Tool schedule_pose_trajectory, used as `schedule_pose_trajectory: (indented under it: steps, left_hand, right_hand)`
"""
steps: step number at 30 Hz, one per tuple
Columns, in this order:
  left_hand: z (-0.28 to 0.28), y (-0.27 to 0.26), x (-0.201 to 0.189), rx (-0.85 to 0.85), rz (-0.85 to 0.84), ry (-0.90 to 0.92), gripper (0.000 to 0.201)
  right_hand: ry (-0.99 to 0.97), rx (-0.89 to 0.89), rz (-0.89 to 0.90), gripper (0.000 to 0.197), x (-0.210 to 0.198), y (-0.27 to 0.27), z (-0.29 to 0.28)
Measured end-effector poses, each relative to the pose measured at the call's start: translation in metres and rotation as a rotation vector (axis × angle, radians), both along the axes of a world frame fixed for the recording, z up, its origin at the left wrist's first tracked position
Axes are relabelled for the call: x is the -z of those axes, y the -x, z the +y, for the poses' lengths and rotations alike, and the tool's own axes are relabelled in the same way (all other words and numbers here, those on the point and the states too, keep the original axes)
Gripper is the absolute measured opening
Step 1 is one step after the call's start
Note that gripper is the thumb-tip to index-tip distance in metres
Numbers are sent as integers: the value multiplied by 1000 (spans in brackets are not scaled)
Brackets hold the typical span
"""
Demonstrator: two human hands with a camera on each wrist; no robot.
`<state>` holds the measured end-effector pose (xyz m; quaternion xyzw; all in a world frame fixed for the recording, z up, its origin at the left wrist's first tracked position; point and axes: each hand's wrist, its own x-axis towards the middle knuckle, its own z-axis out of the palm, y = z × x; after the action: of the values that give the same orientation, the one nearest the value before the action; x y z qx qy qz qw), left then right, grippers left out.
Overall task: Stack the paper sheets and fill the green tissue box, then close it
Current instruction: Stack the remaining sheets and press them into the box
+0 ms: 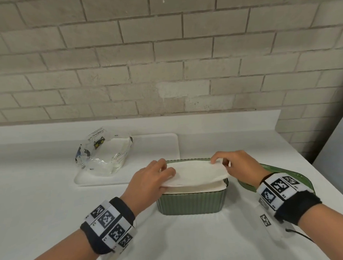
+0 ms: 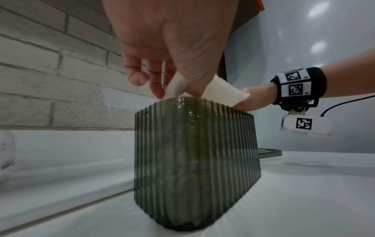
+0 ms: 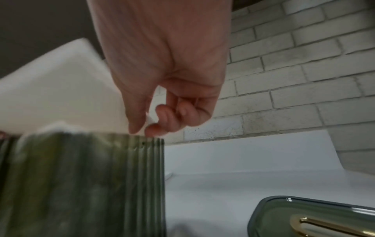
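Observation:
A ribbed green tissue box (image 1: 191, 202) stands open on the white counter, filled to its rim with white paper sheets (image 1: 196, 187). Above that stack I hold a thin bundle of sheets (image 1: 195, 172), sagging at its ends. My left hand (image 1: 158, 174) pinches its left end, thumb under and fingers on top; the left wrist view shows this pinch (image 2: 182, 86) just over the box (image 2: 194, 160). My right hand (image 1: 224, 161) pinches the far right end between thumb and fingers (image 3: 154, 126). The green lid (image 1: 285, 176) lies on the counter right of the box, partly under my right wrist.
A crumpled clear plastic wrapper (image 1: 101, 151) lies on a white tray (image 1: 167, 143) at the back left. A brick wall (image 1: 164, 62) rises behind the counter. The lid (image 3: 304, 216) carries a gold-coloured slot trim. The counter ends at the right.

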<state>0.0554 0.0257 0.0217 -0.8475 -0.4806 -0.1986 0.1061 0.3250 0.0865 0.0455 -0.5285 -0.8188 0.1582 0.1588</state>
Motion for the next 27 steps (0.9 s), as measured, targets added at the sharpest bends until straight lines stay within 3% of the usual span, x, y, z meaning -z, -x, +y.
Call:
schedule_pose_trajectory:
  steps: [2,4,7,8,12,14,16,22,24,27]
  left_hand:
    - [0,1,0,-71,-96,-12,25]
    - [2,-2,-4,-131,-321,36,18]
    - [4,-8,-15,-118,-799,326,36]
    - [4,-9,-19,-103,-887,368,42]
    - [3,-10,-26,11,-825,283,57]
    - [7,-5,-20,57,-719,239,57]
    - [7,-3,-15,67,-770,276,56]
    - [0,-9,-27,-73,-1549,658,33]
    - [3,-7,-34,-153,-1663,685,26]
    - [10,-6,-40,-208,-1629,666,21]
  right_hand:
    - [103,52,133,26,-5,-1,3]
    - [267,107,350,18,-11,-2,3]
    - [533,166,693,24,-20,2,2]
    - [623,185,793,28,-24,4,3]
    - [911,203,1127,32,-38,10,5]
    - [889,166,1092,18,-40,15,3]
    - [838,138,1031,11,-38,20,2]
    - [702,143,1019,31,-30,25,3]
    - [677,123,1015,34,-29,24,3]
    - [639,107,1028,38,-32,24,0]
